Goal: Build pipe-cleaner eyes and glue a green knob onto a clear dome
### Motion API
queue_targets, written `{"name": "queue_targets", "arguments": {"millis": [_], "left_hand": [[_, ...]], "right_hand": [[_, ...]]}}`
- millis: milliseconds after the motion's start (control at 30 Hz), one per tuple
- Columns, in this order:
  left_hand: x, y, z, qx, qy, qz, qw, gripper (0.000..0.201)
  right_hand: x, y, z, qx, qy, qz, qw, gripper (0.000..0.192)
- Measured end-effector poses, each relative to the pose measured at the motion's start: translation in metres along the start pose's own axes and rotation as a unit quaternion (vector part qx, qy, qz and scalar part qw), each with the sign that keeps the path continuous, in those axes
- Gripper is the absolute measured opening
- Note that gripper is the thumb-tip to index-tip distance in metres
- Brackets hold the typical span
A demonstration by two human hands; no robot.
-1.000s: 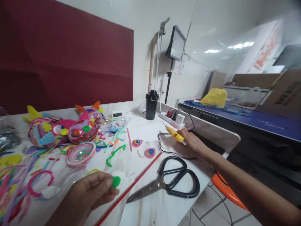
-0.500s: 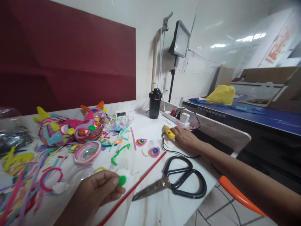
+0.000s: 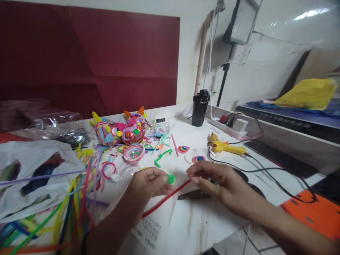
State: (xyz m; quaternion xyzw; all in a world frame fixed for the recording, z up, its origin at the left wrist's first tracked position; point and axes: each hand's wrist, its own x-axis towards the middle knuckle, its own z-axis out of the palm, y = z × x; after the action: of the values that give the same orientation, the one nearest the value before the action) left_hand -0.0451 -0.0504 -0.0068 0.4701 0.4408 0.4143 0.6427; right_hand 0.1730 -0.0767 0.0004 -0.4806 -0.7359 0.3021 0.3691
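Note:
My left hand (image 3: pixel 148 182) pinches a small green disc (image 3: pixel 171 179) between thumb and fingertips. A red pipe cleaner (image 3: pixel 166 202) slants across the white paper below it. At its upper end the thumb and forefinger of my right hand (image 3: pixel 212 177) close together on it; the very tip is hidden. Under that hand lie large black-handled scissors (image 3: pixel 195 194), mostly covered. Beyond my fingers are two teardrop eye shapes, one pink-rimmed with a blue centre (image 3: pixel 183 149), the other (image 3: pixel 198 159) partly behind my right hand. A yellow glue gun (image 3: pixel 225 147) rests on its side farther right.
Colourful animal-like figures (image 3: pixel 132 134) and a striped bowl shape (image 3: pixel 134 153) stand at the back left. Loose pipe cleaners (image 3: pixel 71 202) and plastic bags lie left. A black bottle (image 3: pixel 200 109) and power strip (image 3: pixel 225 126) stand behind; the glue gun's cable (image 3: pixel 276 184) loops right.
My right hand has left the glue gun and come back toward the middle, to the red pipe cleaner's end. My left hand still holds the green disc. The view has turned left.

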Motion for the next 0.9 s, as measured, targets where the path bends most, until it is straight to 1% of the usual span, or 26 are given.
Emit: {"name": "queue_targets", "arguments": {"millis": [33,100,167,233,400,600,733,900], "left_hand": [[0.0,0.0,0.0,-0.002,-0.006,0.004,1.0,0.022],[0.0,-0.001,-0.001,-0.003,-0.019,0.005,1.0,0.023],[0.0,-0.002,-0.002,0.001,-0.033,0.004,0.999,0.023],[0.0,-0.003,-0.003,0.007,-0.042,0.006,0.999,0.023],[-0.001,-0.004,-0.003,0.012,-0.043,0.01,0.999,0.021],[0.0,-0.004,0.0,0.008,-0.037,0.0,0.999,0.024],[0.0,-0.005,0.002,0.009,-0.023,0.001,1.0,0.025],[0.002,-0.006,0.002,0.013,-0.02,-0.012,1.0,0.028]], "right_hand": [[0.001,-0.006,0.012,0.056,-0.011,0.014,0.998,0.024],[0.007,-0.01,0.03,0.159,-0.021,0.041,0.986,0.029],[0.013,-0.008,0.041,0.23,-0.017,0.056,0.971,0.035],[0.018,-0.004,0.046,0.262,-0.011,0.064,0.963,0.038],[0.019,0.002,0.048,0.275,-0.016,0.08,0.958,0.043],[0.017,0.007,0.049,0.282,-0.029,0.09,0.955,0.042],[0.017,0.013,0.049,0.27,-0.033,0.081,0.959,0.037],[0.017,0.016,0.048,0.245,-0.039,0.069,0.966,0.027]]}}
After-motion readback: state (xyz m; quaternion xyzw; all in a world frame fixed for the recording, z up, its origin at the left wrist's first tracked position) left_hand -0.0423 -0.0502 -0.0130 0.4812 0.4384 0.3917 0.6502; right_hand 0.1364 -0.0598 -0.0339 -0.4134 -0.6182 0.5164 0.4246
